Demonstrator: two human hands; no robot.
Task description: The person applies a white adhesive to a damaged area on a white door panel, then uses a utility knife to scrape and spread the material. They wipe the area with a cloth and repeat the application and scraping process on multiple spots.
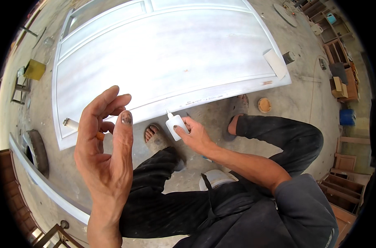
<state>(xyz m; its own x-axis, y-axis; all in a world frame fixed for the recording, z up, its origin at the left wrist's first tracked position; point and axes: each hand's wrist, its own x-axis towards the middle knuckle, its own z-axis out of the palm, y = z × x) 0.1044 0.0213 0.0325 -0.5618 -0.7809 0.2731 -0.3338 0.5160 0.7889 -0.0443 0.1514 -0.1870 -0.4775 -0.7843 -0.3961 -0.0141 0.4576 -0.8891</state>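
My left hand (109,144) is raised in front, palm side up, with a lit-looking cigarette (73,124) held between its fingers. The thumb stands apart, its tip smeared dark. In my right hand (196,133) is a small white squeeze bottle (175,126) with a thin nozzle. That nozzle points at the near edge of a large white-painted framed panel (171,53) and nearly meets it. Rough, chipped patches (204,100) mark this edge, and a brownish one (267,83) lies farther right.
A pale curled sheet (274,64) lies on the panel's right end, by a dark can (289,57). An orange-topped round tub (264,105) stands near my right foot. Leftward are a tyre (36,153), a long pale strip (47,182) and a yellow box (34,69). Wooden cabinets (349,82) line the right.
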